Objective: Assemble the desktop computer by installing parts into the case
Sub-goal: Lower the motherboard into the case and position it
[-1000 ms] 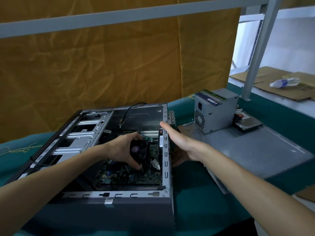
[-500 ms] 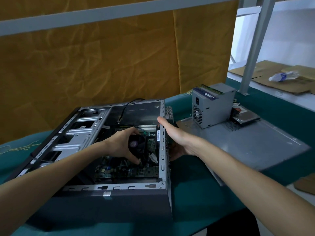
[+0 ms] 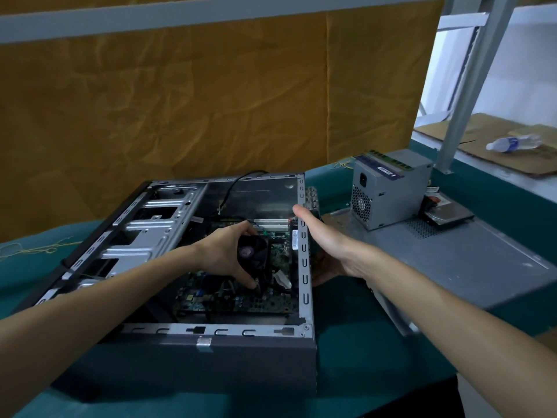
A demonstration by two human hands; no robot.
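Note:
An open grey computer case (image 3: 193,351) lies on its side on the teal cloth. Inside it a green motherboard (image 3: 241,300) lies flat, with a black CPU cooler fan (image 3: 254,251) on it. My left hand (image 3: 223,254) reaches into the case and grips the fan from the left, thumb and fingers curled round it. My right hand (image 3: 328,242) holds the case's right wall from outside, thumb on the top rim, fingers hidden behind the wall.
A grey power supply (image 3: 388,188) stands on a flat grey side panel (image 3: 470,260) to the right, with a hard drive (image 3: 446,215) beside it. Drive bays (image 3: 144,230) fill the case's left part. A plastic bottle (image 3: 512,143) lies on cardboard at the far right.
Both hands keep their hold on the fan and the case wall. Only the camera view has shifted slightly.

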